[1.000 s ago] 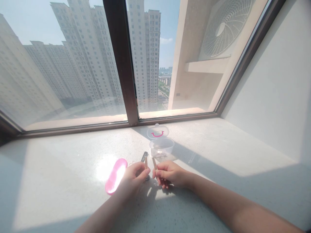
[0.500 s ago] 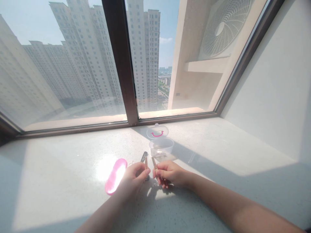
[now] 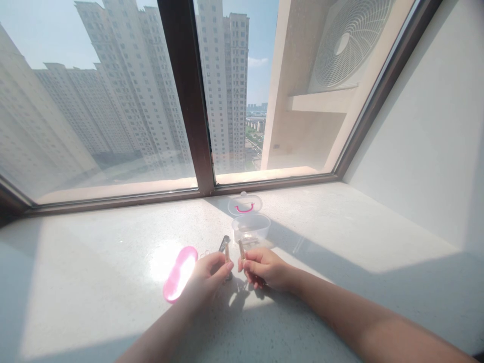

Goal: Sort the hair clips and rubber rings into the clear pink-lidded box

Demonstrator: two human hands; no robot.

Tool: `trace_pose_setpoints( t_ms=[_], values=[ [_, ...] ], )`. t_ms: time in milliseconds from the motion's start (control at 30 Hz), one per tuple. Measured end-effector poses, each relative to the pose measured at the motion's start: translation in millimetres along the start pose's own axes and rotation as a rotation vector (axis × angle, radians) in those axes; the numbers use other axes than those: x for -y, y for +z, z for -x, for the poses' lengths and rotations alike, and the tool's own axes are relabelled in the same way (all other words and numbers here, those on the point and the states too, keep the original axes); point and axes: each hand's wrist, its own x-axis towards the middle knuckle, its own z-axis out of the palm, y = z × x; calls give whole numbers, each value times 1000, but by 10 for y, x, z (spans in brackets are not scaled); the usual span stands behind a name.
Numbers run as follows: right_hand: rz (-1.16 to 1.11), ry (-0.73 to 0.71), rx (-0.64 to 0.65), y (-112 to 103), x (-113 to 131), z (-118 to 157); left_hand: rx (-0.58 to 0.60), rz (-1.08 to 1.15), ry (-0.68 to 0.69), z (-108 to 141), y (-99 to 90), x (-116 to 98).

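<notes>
My left hand (image 3: 210, 269) pinches a slim gold hair clip (image 3: 227, 251) upright between thumb and fingers. A second slim gold hair clip (image 3: 241, 248) stands in the pinch of my right hand (image 3: 267, 268), tilted slightly left. The two clips are side by side with a small gap between them. Partly hidden behind my left hand lies a dark, elongated item (image 3: 224, 243), its kind unclear. Just beyond my hands, a clear plastic box (image 3: 251, 231) stands with its lid (image 3: 245, 203) open toward the window; small items show inside, too faint to name.
A pink, waisted case (image 3: 180, 275) glares in the sun left of my left hand. Thin small rings (image 3: 204, 253) lie beside that hand. A small clear item (image 3: 298, 246) rests on the white sill (image 3: 113, 262) at right. The window frame (image 3: 206, 181) borders the sill's back.
My right hand has raised its clip slightly and turned it more upright, its fingers curling in more. The left hand stays nearly still.
</notes>
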Motion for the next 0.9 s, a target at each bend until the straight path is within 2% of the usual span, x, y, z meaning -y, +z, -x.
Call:
trace_pose_setpoints(
  t_ms=[900],
  values=[
    [18, -15, 22, -31, -12, -8, 24, 3, 32, 3, -4, 33]
  ],
)
